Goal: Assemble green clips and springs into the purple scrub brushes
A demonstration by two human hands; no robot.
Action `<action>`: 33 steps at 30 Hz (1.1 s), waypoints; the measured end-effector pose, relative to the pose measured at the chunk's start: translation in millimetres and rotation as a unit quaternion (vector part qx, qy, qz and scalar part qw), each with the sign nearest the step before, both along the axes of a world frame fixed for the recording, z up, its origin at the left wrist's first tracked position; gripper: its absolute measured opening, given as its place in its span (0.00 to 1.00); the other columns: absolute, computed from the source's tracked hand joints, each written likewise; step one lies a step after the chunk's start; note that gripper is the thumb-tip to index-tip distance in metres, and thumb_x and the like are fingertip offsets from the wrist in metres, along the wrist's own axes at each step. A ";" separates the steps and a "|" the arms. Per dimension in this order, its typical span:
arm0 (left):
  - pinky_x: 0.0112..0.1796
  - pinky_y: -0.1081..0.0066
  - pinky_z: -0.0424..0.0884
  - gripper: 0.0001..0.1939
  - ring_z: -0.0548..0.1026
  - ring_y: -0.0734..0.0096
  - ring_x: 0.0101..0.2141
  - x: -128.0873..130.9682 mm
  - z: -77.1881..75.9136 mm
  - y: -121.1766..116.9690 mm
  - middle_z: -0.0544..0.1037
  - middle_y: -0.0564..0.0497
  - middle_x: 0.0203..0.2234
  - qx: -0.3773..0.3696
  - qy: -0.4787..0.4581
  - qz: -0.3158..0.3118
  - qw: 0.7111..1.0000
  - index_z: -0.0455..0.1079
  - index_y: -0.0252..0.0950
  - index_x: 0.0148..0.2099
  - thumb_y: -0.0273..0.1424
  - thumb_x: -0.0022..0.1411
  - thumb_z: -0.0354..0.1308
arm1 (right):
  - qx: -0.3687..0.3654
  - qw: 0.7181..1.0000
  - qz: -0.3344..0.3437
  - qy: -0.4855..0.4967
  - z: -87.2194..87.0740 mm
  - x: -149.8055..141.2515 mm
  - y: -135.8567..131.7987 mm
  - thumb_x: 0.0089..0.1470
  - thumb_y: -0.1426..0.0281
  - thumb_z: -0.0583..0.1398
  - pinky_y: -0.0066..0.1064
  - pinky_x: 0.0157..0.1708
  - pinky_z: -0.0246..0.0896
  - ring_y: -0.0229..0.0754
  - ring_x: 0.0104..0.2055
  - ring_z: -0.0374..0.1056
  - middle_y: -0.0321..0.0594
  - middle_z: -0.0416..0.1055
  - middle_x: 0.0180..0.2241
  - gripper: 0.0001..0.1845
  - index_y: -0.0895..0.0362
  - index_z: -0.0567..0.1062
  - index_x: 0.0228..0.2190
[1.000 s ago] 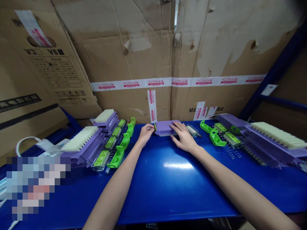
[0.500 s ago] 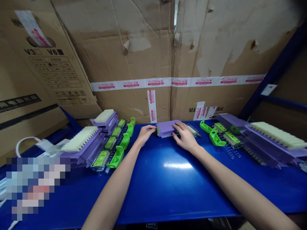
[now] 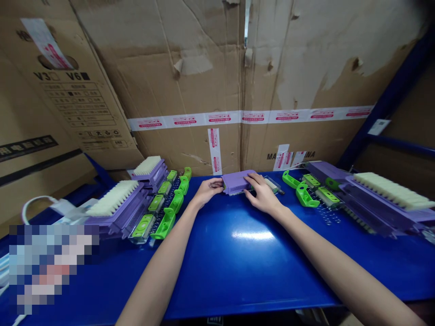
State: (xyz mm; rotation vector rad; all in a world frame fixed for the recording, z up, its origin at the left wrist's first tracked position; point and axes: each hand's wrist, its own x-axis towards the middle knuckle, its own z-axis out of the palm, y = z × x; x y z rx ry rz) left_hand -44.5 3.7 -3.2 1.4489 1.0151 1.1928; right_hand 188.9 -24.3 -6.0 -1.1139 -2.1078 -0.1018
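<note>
Since the first frame, the purple vented housing (image 3: 236,180) has shifted slightly right, and the left fingers now cover more of its left end. The left hand (image 3: 208,190) has its fingers curled close together at that end; whether they pinch anything cannot be told. The housing, smooth-topped with pale bristles beneath, lies on the blue shelf (image 3: 220,262) between the hands. The right hand (image 3: 263,194) grips its right end, fingers slightly spread on top, thumb at the near side.

We see dim, cool light | one white glare patch on blue shelf (image 3: 254,271) | darker corners | edges stretched, soft
</note>
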 end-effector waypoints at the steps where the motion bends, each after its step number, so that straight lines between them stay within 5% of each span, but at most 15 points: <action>1: 0.41 0.66 0.69 0.24 0.74 0.71 0.32 -0.2 0.7 -0.5 0.78 0.49 0.30 0.000 -0.004 0.003 1.000 0.74 0.32 0.40 0.27 0.35 0.69 | 0.000 1.000 0.001 -0.003 0.0 -0.3 -0.3 0.54 0.65 0.54 0.52 0.59 0.45 0.53 0.59 0.54 0.54 0.61 0.55 0.24 0.61 0.67 0.52; 11: 0.45 0.61 0.69 0.23 0.76 0.68 0.33 -1.1 0.1 0.2 0.79 0.48 0.29 -0.015 -0.037 0.037 0.999 0.74 0.31 0.37 0.26 0.32 0.71 | 0.009 1.000 0.001 -0.025 -1.1 -2.0 -1.0 0.54 0.67 0.54 0.50 0.60 0.46 0.53 0.60 0.54 0.55 0.60 0.55 0.25 0.64 0.67 0.52; 19: 0.46 0.61 0.69 0.17 0.76 0.63 0.40 4.7 0.1 1.4 0.80 0.47 0.35 -0.004 -0.005 0.014 1.000 0.75 0.33 0.39 0.27 0.43 0.65 | -0.003 0.999 0.016 -0.032 1.3 -1.7 -2.4 0.53 0.67 0.54 0.50 0.61 0.44 0.51 0.61 0.52 0.54 0.59 0.57 0.27 0.62 0.65 0.54; 24: 0.41 0.66 0.70 0.19 0.77 0.68 0.35 5.5 -1.9 1.4 0.80 0.48 0.31 0.015 -0.002 0.048 0.999 0.72 0.32 0.43 0.24 0.45 0.62 | 0.002 0.999 0.002 -0.043 3.9 -2.0 -2.9 0.55 0.65 0.53 0.52 0.60 0.43 0.51 0.61 0.54 0.52 0.61 0.56 0.25 0.60 0.66 0.54; 29: 0.36 0.73 0.68 0.29 0.75 0.74 0.30 3.8 -1.4 -1.5 0.77 0.54 0.25 0.024 0.010 0.069 0.997 0.64 0.34 0.55 0.22 0.48 0.57 | 0.031 0.996 -0.079 -0.028 9.9 -0.6 -2.8 0.58 0.68 0.48 0.50 0.59 0.45 0.50 0.57 0.57 0.50 0.64 0.54 0.22 0.60 0.68 0.51; 33: 0.32 0.76 0.66 0.26 0.72 0.77 0.27 4.7 -0.1 -1.0 0.74 0.56 0.23 0.051 0.041 0.096 0.993 0.66 0.34 0.54 0.25 0.51 0.56 | 0.038 0.976 -0.213 -0.024 16.0 4.4 -5.8 0.55 0.71 0.49 0.53 0.53 0.48 0.56 0.53 0.57 0.53 0.65 0.51 0.21 0.61 0.70 0.48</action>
